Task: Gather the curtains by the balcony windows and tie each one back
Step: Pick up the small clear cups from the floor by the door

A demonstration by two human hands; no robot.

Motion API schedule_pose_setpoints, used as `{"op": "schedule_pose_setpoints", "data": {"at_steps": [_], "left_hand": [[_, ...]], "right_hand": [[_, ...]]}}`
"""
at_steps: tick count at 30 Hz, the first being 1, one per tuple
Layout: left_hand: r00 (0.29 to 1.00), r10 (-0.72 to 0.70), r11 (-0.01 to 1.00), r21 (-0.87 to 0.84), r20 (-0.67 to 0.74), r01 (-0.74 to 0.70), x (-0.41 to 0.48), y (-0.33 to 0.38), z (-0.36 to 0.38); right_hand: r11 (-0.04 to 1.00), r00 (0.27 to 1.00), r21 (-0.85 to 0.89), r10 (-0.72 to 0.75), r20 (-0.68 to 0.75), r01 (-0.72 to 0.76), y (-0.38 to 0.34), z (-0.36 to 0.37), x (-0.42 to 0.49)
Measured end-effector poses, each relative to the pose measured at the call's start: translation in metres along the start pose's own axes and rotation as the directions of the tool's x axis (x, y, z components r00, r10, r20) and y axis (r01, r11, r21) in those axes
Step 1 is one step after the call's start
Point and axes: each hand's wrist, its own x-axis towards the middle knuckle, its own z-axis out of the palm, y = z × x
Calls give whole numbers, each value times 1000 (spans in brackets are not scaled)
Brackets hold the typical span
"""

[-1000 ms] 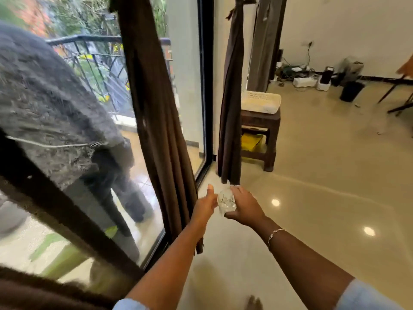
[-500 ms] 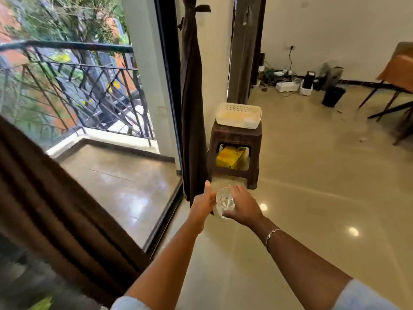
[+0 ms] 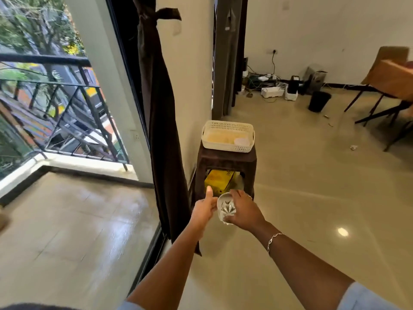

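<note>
Head view, both arms stretched out in front of me: my right hand [image 3: 244, 212] has its fingers curled round a clear cut-glass piece [image 3: 226, 208], gripping it, and there's a chain bracelet [image 3: 273, 240] on that wrist. My left hand [image 3: 203, 211] is right up against the glass piece on its other side, thumb sticking straight up. Its fingers are tucked out of sight behind the hand, so I can't tell whether it's got hold of anything. Just past the hands hangs the dark brown curtain [image 3: 162, 130], gathered into a narrow bundle beside the black window frame [image 3: 125, 70], with a tie [image 3: 159, 15] knotted round it high up and its hem reaching down near the floor beside my left forearm. Right of the curtain, a brown stool [image 3: 225, 162] stands by the wall with a cream basket [image 3: 225, 148] on top and a yellow box [image 3: 220, 181] underneath. Out on the left I've got the balcony railing [image 3: 67, 90], and far across the room a black bin [image 3: 319, 101] sits on the floor
</note>
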Motion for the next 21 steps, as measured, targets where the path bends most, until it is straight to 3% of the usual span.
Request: {"op": "schedule_pose_setpoints", "data": {"at_steps": [12,21], "left_hand": [[999,-30,999,-28,40,31,169,72,11],[999,-23,1000,5,42,23,292,131,46]], "right_hand": [[995,997,64,71,-13,-70,43,-30,166],[999,1000,48,-10,30,8,110,-71,300]]}}
